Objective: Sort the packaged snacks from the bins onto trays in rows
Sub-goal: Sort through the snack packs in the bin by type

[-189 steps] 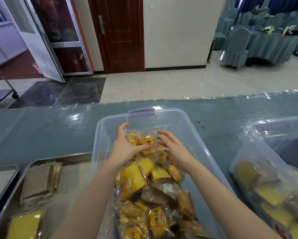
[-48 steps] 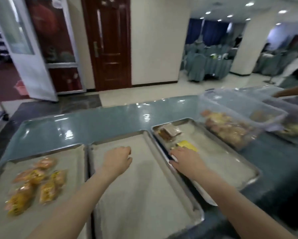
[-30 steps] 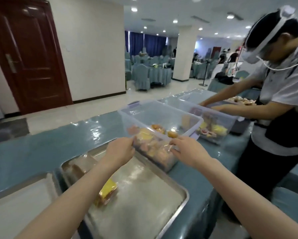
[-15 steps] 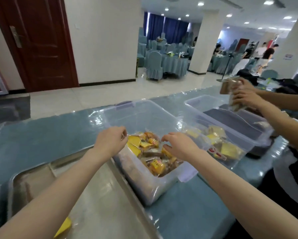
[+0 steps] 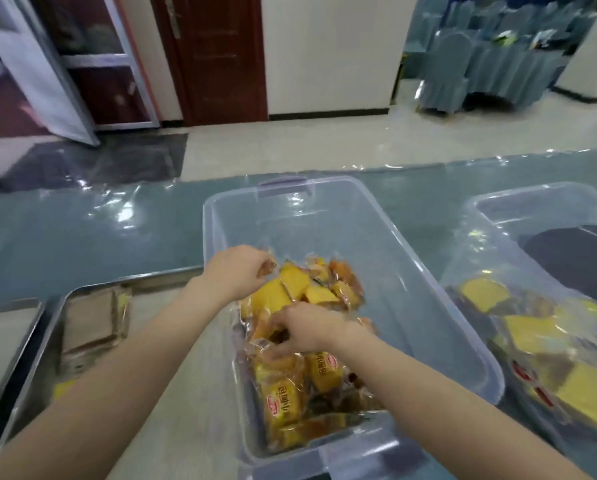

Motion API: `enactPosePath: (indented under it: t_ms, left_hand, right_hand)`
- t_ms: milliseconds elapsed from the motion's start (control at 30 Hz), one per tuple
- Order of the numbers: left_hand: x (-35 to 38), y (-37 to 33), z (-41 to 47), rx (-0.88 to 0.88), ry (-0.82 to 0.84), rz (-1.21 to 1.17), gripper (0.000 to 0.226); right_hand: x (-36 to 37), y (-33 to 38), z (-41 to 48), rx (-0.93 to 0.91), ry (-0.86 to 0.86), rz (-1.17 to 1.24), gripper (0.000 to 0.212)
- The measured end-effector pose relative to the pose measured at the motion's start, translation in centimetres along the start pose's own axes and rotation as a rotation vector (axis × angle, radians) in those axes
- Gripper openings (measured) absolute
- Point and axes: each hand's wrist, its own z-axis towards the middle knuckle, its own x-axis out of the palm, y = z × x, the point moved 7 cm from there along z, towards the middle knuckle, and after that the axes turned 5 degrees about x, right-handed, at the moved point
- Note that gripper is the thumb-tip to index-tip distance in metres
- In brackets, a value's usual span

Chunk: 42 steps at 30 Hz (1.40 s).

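Both my bare arms reach forward, left hand [image 5: 236, 270] out ahead with fingers curled, pinching a wrapper [image 5: 271, 263] corner, right hand [image 5: 307, 329] closer to me, palm down, fingers bent downward, though honestly its grip's too blurry to call.

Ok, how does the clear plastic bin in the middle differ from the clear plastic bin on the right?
The left hand and right hand grip packaged snacks inside the middle clear plastic bin; no hand is in the right clear plastic bin. The middle bin's far half is bare; a dark shape shows in the right bin's far part. Both are see-through and hold packaged snacks.
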Motion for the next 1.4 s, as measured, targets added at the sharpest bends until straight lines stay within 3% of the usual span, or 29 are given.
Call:
enactPosePath:
  t_ms: [133, 300, 367, 467, 633, 800, 867, 933, 1067, 1200, 1267, 1400]
  left_hand:
    - [0.0, -0.1, -0.5, -0.022, -0.009, 0.067, 0.034]
    - [-1.2, -0.8, -1.7, -0.058, -0.092, 0.03, 0.021]
    - [-1.9, -0.8, -2.4, -0.073, -0.163, -0.036, 0.017]
    - [-2.6, -0.6, -3.7, -0.084, -0.215, -0.257, 0.021]
    - [-1.6, -0.9, -4.0, -0.064, -0.005, -0.411, 0.049]
    - [-1.8, 0.8, -2.9, -0.151, -0.085, -0.51, 0.037]
    - [-2.3, 1.7, -2.5, -0.168, -0.157, -0.473, 0.036]
    - [-2.9, 2.4, -1.9, -0.173, -0.232, -0.4, 0.033]
    - [-2.5, 2.6, -0.8, -0.148, -0.232, -0.227, 0.031]
    - [-2.2, 3.2, -0.5, -0.159, -0.266, -0.193, 0.032]
    - [-2.3, 3.4, -0.2, -0.165, -0.282, -0.18, 0.032]
    - [-2.2, 3.4, 0.1, -0.164, -0.272, -0.146, 0.032]
  right_hand:
    - [2.0, 0.7, 1.0, 0.004, 0.104, 0.025, 0.058]
    - [0.5, 1.3, 0.7, -0.013, -0.016, -0.03, 0.021]
    - [-1.5, 0.6, 0.2, -0.019, -0.072, 0.029, 0.027]
    - [-4.8, -1.9, -0.9, 0.016, -0.204, 0.248, 0.027]
    - [-7.2, -4.5, -1.4, 0.019, -0.309, 0.806, 0.025]
    - [-7.2, -4.5, -0.3, 0.018, -0.376, 0.919, 0.023]
    - [-6.7, -5.2, 0.2, 0.125, -0.42, 0.874, 0.024]
    - [-5.7, -5.2, 1.3, 0.206, -0.388, 0.622, 0.029]
    - [-1.9, -2.8, 4.5, 0.165, -0.171, 0.304, 0.051]
    - [-0.2, -0.3, 7.3, 0.112, -0.173, 0.255, 0.082]
    - [0.4, 0.7, 8.1, 0.076, -0.203, 0.233, 0.08]
    - [0.1, 1.0, 7.7, 0.029, -0.304, 0.26, 0.051]
